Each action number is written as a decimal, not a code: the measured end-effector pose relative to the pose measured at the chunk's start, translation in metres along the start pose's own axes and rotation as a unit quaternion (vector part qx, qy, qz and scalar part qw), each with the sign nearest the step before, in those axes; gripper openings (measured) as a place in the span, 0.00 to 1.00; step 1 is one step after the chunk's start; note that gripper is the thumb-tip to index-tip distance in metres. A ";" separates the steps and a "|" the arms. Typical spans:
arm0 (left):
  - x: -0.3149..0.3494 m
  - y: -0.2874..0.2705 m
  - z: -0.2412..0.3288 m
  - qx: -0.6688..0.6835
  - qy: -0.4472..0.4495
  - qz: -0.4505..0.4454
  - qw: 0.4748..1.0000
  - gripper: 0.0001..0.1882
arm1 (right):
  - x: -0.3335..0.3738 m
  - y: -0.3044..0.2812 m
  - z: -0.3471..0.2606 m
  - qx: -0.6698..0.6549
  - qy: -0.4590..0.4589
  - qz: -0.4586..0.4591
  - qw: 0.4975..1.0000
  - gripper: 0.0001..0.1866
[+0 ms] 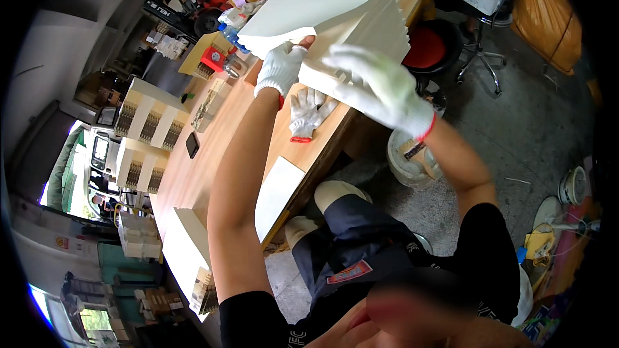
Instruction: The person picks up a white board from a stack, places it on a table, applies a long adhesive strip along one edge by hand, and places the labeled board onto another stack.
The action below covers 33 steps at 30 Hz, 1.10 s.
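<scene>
A tall stack of large white sheets [309, 6] lies on the wooden table, its layered edges uneven and fanned on the right. My left hand [284, 64], in a white knit glove with a bare fingertip showing, grips the near edge of the upper sheets, which curl up there. In a white glove with a red cuff, my right hand [380, 84] is at the near right side of the stack, fingers stretched and blurred by motion. Whether it touches the sheets I cannot tell. Just below, a spare pair of white gloves [309, 114] lies on the table.
On the wooden table [213, 167] lie a phone [192, 145], a white sheet [278, 193] and another stack [184, 251]. A blue bottle [230, 35] stands beyond. Right of the table are a bucket [412, 164], a red-seated stool [425, 45] and a wheeled chair [483, 26].
</scene>
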<state>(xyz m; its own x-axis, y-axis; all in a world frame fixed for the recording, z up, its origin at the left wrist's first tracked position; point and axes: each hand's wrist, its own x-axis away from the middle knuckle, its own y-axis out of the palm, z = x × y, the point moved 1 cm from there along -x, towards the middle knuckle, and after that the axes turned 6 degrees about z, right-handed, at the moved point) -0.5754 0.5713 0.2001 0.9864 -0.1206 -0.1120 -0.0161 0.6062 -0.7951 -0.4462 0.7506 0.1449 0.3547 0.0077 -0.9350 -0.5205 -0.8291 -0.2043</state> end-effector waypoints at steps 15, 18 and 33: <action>-0.067 0.030 -0.031 0.598 -0.212 -0.038 0.772 0.17 | -0.030 -0.001 0.094 0.237 0.135 -0.344 0.899 0.53; -0.065 0.038 -0.024 0.634 -0.205 -0.004 0.746 0.12 | -0.033 -0.031 0.144 0.231 0.159 -0.311 0.908 0.47; 0.042 -0.118 -0.228 0.355 -0.011 0.040 0.934 0.15 | -0.040 0.033 0.031 -0.443 0.668 -0.076 0.594 0.37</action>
<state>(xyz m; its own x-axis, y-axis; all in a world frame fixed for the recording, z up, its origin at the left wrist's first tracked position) -0.5696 0.3153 0.1531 0.9900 -0.0404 -0.1355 0.0142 0.9819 -0.1889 -0.5021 0.7401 0.1666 0.9526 0.1603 0.2585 -0.0009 -0.8484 0.5293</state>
